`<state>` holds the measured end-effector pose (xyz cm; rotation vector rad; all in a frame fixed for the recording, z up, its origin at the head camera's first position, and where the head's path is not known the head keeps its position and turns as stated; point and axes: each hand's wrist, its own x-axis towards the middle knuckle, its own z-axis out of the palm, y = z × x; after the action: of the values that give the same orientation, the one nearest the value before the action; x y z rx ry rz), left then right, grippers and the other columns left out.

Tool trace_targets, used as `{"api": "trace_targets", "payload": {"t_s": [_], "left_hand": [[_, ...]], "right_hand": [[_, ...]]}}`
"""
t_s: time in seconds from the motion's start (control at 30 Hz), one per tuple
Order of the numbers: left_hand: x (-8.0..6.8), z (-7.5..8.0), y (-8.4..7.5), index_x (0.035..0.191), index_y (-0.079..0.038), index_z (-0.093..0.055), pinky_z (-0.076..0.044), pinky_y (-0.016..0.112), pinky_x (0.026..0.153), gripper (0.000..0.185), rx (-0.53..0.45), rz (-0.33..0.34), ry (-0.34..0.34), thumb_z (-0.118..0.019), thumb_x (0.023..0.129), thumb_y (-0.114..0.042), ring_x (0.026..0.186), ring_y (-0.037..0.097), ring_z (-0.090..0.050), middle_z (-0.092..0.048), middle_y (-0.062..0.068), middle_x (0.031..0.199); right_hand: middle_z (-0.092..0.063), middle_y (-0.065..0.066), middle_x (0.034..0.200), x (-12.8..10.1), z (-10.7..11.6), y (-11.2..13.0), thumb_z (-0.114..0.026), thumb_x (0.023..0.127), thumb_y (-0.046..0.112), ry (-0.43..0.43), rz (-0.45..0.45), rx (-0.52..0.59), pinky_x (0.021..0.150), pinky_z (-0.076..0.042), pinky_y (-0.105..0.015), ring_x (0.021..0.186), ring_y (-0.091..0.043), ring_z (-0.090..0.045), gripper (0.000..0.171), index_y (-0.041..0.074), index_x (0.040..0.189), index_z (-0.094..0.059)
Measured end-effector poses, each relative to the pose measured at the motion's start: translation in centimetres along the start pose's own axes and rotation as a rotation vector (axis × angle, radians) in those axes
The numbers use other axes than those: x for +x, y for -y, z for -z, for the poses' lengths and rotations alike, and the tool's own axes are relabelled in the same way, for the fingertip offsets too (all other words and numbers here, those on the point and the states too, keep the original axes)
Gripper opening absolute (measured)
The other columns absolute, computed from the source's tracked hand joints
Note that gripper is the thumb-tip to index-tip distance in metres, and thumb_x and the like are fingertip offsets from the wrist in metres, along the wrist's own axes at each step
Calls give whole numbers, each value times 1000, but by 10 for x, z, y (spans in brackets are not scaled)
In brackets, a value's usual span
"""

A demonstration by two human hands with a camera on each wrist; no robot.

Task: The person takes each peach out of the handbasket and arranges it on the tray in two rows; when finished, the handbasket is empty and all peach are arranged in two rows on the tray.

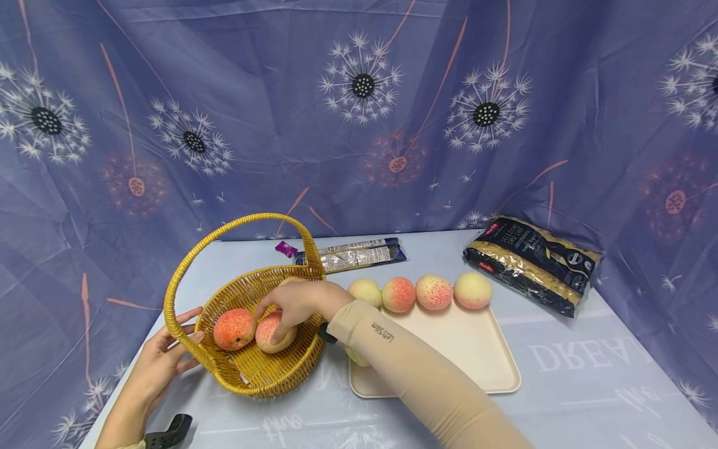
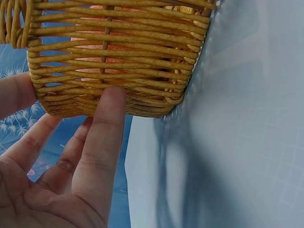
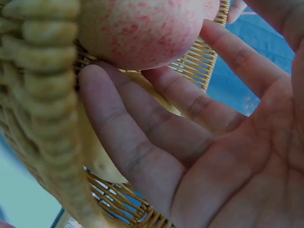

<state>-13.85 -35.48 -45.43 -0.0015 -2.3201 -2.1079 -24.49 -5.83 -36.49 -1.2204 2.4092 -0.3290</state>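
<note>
The right hand (image 1: pixel 297 302) reaches into the wicker basket (image 1: pixel 263 374), fingers spread loosely over a peach (image 1: pixel 273 333); the right wrist view shows the fingertips (image 3: pixel 95 78) touching the fruit without closing round it. A second peach (image 1: pixel 234 328) lies just beside the first inside the basket, toward the left wall. The left hand (image 1: pixel 162 355) rests flat against the basket's outer left wall, fingers straight, gripping nothing.

Hidden or unclear: the forearm covers part of the cream tray (image 1: pixel 482 368) to the right of the basket, and a pale fruit (image 1: pixel 356 357) beneath the sleeve is only partly seen. Four peaches (image 1: pixel 417 292) line the tray's far edge.

Legible writing: "Let's Slim" on the sleeve (image 1: pixel 383 332); the tablecloth lettering is reversed. The pasta bag (image 1: pixel 530 262), far right of the basket, carries a red logo too small to read. The long packet (image 1: pixel 353 254) behind the basket is illegible.
</note>
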Motion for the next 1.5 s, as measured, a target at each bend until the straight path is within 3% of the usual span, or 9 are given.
{"api": "trace_targets", "payload": {"t_s": [0.17,0.23,0.4,0.67,0.97,1.2,1.4,1.5], "left_hand": [[0,0,-1,160,-17,-51,-68,29,80,55,2,2,-1,-63,107,-4,103,5,-73,-65,-11,119],[0,0,-1,160,-17,-51,-68,29,80,55,3,2,-4,-63,107,-4,103,5,-73,-65,-11,119],[0,-1,-1,159,-16,-52,-69,30,80,55,-4,-6,-4,-63,107,-3,103,5,-73,-65,-10,119],[0,0,-2,160,-17,-51,-68,29,80,56,-3,4,-5,-63,107,-4,104,5,-73,-65,-10,119],[-2,-1,0,156,-20,-56,-69,30,78,54,-23,-15,3,-62,107,-1,102,5,-73,-68,-9,115],[-1,0,1,156,-23,-57,-68,29,78,54,-21,-8,-1,-61,107,0,101,5,-73,-66,-10,115],[-1,0,1,156,-24,-57,-68,29,78,54,-20,-1,-1,-61,107,-1,101,5,-74,-67,-9,115],[-1,-1,0,158,-21,-55,-68,29,79,54,-13,1,-4,-62,108,-2,101,5,-73,-66,-9,115]], "right_hand": [[-65,11,117,2,-3,2,-91,88,31,43,9,90,77,-51,-18,98,-8,-57,50,33,134,-72],[-64,9,120,3,-4,3,-91,88,29,65,-13,126,71,-56,-21,93,-8,-59,50,32,133,-71],[-62,7,133,7,-6,6,-90,90,27,102,-73,164,67,-66,-33,89,-9,-64,51,36,136,-68],[-63,5,131,9,-8,9,-90,90,25,108,-91,144,65,-66,-33,87,-10,-64,49,37,133,-68],[-60,6,128,5,-6,5,-89,91,25,120,-43,193,69,-67,-30,89,-9,-63,43,31,127,-66],[-64,5,127,0,3,1,-90,89,29,44,3,145,66,-65,-28,83,-11,-66,43,33,126,-69],[-66,8,127,-7,14,-3,-90,88,33,4,68,111,91,-53,-21,109,-7,-60,44,32,125,-67],[-66,7,127,-13,19,-5,-89,89,29,-16,109,142,96,-51,-21,112,-8,-60,44,30,127,-66]]}}
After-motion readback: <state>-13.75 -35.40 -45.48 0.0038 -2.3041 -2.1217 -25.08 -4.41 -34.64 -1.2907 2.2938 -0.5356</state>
